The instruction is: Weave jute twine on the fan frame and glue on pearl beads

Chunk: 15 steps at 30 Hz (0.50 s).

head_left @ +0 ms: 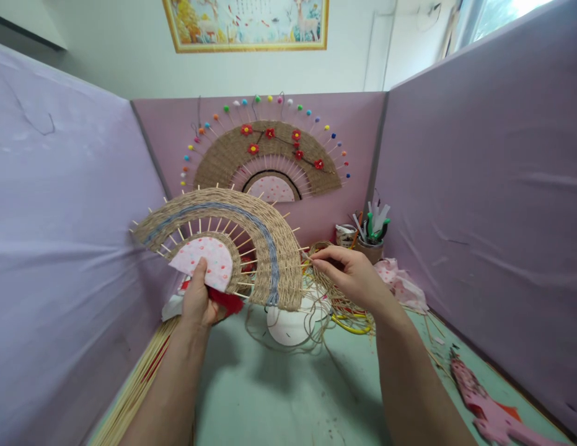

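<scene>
My left hand (pixel 201 298) grips a half-round woven fan (pixel 281 251) by its pink dotted base, thumb on the front. The fan is held up, tilted, over the table. It has tan twine woven over thin wooden sticks, with a blue band along the middle, and stick ends poke out past the outer edge. Red material shows behind its base near my left fingers. At the fan's right edge, the thumb and forefinger of my right hand (pixel 346 272) are pinched together by a stick end. What lies between those fingertips is too small to make out.
A finished fan (pixel 269 139) with red flowers and coloured balls hangs on the back panel. Loose twine (pixel 344 300) and white discs (pixel 290 325) lie behind the held fan. A tool pot (pixel 370 248) stands back right; a pink glue gun (pixel 483 396) lies front right. Sticks (pixel 134 384) lie left.
</scene>
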{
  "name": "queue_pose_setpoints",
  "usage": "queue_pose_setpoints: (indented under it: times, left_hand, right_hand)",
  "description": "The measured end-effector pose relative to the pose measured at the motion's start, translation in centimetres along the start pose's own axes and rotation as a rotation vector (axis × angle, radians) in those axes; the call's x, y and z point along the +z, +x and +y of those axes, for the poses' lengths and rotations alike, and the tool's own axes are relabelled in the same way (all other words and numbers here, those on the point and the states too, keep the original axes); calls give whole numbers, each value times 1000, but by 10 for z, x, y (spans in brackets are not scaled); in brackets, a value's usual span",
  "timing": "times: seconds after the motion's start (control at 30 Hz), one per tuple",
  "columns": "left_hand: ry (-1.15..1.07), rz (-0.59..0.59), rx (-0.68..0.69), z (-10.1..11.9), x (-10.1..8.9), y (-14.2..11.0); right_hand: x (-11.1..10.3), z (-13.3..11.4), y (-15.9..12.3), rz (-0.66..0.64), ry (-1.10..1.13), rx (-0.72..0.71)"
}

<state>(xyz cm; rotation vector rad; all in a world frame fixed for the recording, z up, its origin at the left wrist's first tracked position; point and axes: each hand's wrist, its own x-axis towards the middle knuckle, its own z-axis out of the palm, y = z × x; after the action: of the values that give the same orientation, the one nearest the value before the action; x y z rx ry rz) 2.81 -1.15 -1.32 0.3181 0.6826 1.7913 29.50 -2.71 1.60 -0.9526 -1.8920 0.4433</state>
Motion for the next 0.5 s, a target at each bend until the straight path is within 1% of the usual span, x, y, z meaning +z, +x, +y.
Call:
queue_pose_setpoints:
  times: [0.3, 0.4, 0.5]
  left_hand:
    - [6, -9, 60, -4, -5, 5]
    - [15, -19, 65, -6, -7, 8]
    - [-2, 21, 82, -10, -8, 11]
  right_hand:
    - [-6, -13, -9, -83, -150, -97]
    - [-9, -12, -11, -94, -176, -113]
    - [-9, -8, -11, -97, -170, -113]
